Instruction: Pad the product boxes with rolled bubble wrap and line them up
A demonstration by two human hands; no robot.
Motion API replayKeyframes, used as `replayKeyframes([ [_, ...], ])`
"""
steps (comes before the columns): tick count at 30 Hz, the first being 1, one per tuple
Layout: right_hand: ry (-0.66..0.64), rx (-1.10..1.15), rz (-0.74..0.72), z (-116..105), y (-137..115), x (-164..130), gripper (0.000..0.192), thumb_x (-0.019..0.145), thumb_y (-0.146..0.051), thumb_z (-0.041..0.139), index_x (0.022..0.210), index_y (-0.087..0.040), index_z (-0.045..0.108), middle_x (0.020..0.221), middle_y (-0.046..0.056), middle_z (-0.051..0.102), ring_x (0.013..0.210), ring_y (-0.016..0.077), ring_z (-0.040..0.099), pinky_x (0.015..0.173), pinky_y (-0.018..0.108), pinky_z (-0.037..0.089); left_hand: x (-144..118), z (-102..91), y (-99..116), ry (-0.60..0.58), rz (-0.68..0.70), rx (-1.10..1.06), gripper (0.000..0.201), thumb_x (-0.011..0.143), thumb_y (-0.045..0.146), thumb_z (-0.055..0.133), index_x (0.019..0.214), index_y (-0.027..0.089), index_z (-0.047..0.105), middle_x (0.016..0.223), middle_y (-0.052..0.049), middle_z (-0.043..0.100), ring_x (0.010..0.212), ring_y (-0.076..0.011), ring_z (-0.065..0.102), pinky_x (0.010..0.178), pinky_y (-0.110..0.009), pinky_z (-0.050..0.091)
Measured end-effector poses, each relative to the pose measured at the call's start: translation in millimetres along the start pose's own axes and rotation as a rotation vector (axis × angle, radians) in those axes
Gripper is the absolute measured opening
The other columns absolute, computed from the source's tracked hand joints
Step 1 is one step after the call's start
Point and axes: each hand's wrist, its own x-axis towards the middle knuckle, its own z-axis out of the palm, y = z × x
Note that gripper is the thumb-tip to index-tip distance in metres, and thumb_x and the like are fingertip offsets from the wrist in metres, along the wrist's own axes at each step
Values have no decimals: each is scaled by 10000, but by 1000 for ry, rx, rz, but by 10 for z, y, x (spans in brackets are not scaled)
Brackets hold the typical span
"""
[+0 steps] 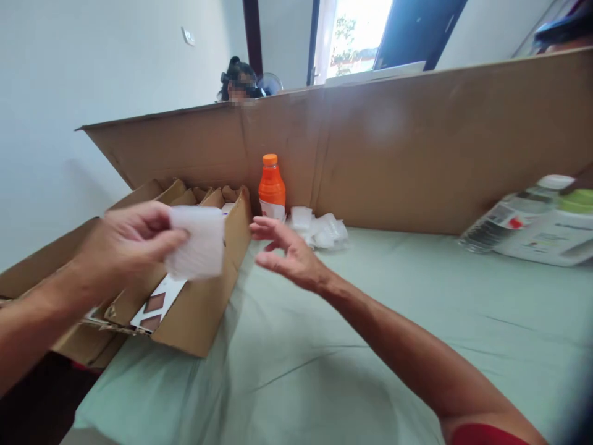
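Note:
My left hand (pixel 132 238) is closed, pinching a thin white translucent square, like a foam or plastic pouch (pixel 199 244), between thumb and fingers. It is blurred by motion and held above the open cardboard box (pixel 204 315) with dividers. My right hand (pixel 294 256) hovers over the green cloth with its fingers apart and nothing in them. Just beyond it lies a loose pile of similar white pouches (pixel 328 232). An orange bottle (pixel 272 185) stands upright behind that hand. In the box's near compartment sits a white item with brown squares (pixel 156 303).
A tall cardboard panel (pixel 393 148) runs along the back of the green-covered surface (pixel 370 346). At the right, a clear bottle (pixel 514 216) leans beside a white container with a green cap (pixel 551 235). A person (pixel 239 80) is partly visible behind the panel.

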Motion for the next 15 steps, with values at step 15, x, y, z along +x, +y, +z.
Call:
replayKeyframes([
  [15,706,-615,436,-1507,1266,197,717,776,-264,647,1445,-114,439,1467,234,519,1311,360,517,1097,565,389,-1735,1174,-1199,-320,574,389,522,905,83,458,1370,295,564,1422,-118,614,1098,-180,714,940,-255,579],
])
